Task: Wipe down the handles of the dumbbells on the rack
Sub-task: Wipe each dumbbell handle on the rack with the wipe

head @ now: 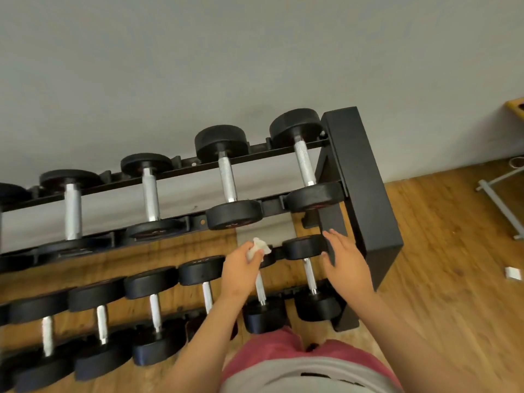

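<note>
Wall: plain grey (198, 66), running behind everything.
Upper shelf: four large dumbbells (150, 194) lie across the two rails. They have black round heads and bare silver handles, and they sit well apart from each other.
Lower shelf, left part: smaller dumbbells (155, 313) lie side by side with their heads close together and their handles uncovered.
My left hand: it (241, 273) is curled, with the fingers pinching a crumpled white cloth (259, 248). A tuft of the cloth sticks out past my knuckles.
Dumbbell under my left hand: it (260, 290) is the second from the right on the lower shelf. My hand covers the far end of its handle, and the near end shows below my palm. I cannot tell whether the cloth touches the metal.
Last dumbbell: it (309, 276) is the rightmost on the lower shelf, just beside the end frame, and its handle is bare.
My right hand: it (346, 265) has straight fingers with the thumb apart and holds nothing. It is at the far head of the last dumbbell, in front of the upright. I cannot tell whether it touches either one.
Rack: it (365, 177) is black with a slanted end frame on the right, and it stands by the wall.
My clothes: red shorts (269, 353) are at the bottom edge.
Floor: it (439, 251) is wooden. A small white object (513, 276) lies on it to the right of the rack, and a grey metal frame (499, 194) is further right.
</note>
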Tool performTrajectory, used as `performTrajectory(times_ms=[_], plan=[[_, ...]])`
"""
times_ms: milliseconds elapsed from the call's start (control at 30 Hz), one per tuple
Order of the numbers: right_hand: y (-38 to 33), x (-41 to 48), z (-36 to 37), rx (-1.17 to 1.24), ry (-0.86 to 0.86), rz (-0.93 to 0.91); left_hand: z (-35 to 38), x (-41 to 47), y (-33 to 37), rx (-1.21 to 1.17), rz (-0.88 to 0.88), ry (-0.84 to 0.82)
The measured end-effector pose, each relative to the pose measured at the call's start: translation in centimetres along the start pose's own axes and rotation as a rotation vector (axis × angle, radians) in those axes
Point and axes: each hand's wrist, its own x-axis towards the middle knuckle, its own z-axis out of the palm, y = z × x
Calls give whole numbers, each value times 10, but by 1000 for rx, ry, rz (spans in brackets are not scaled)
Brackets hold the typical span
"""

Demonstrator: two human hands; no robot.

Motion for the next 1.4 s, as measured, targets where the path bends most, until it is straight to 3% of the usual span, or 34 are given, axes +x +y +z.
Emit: performTrajectory(times_ms=[67,233,300,667,767,867,1100,1400], plan=[[3,-11,1,-77,-62,-16,-1,-19,-9,57,-77,-38],[-3,-53,10,-393,-477,35,-5,-78,-33,181,-182,-194],[-9,-72,19,-395,-519,13,-12,-98,-42,191,-198,-205],[-92,-108,80,-301,-441,-160,-90,-130,-107,212,-203,-168],[-132,-94,96,-293,-330,-219,-144,-129,-144,209,-217,16],[-175,-91,105,-343,-336,-292,-180,-134,-168,234,-273,131],[-232,-88,129,-332,-391,-419,-191,-124,-175,267,-272,211],[-230,-81,133,-292,-361,-430,-179,-111,-161,378,-203,205]])
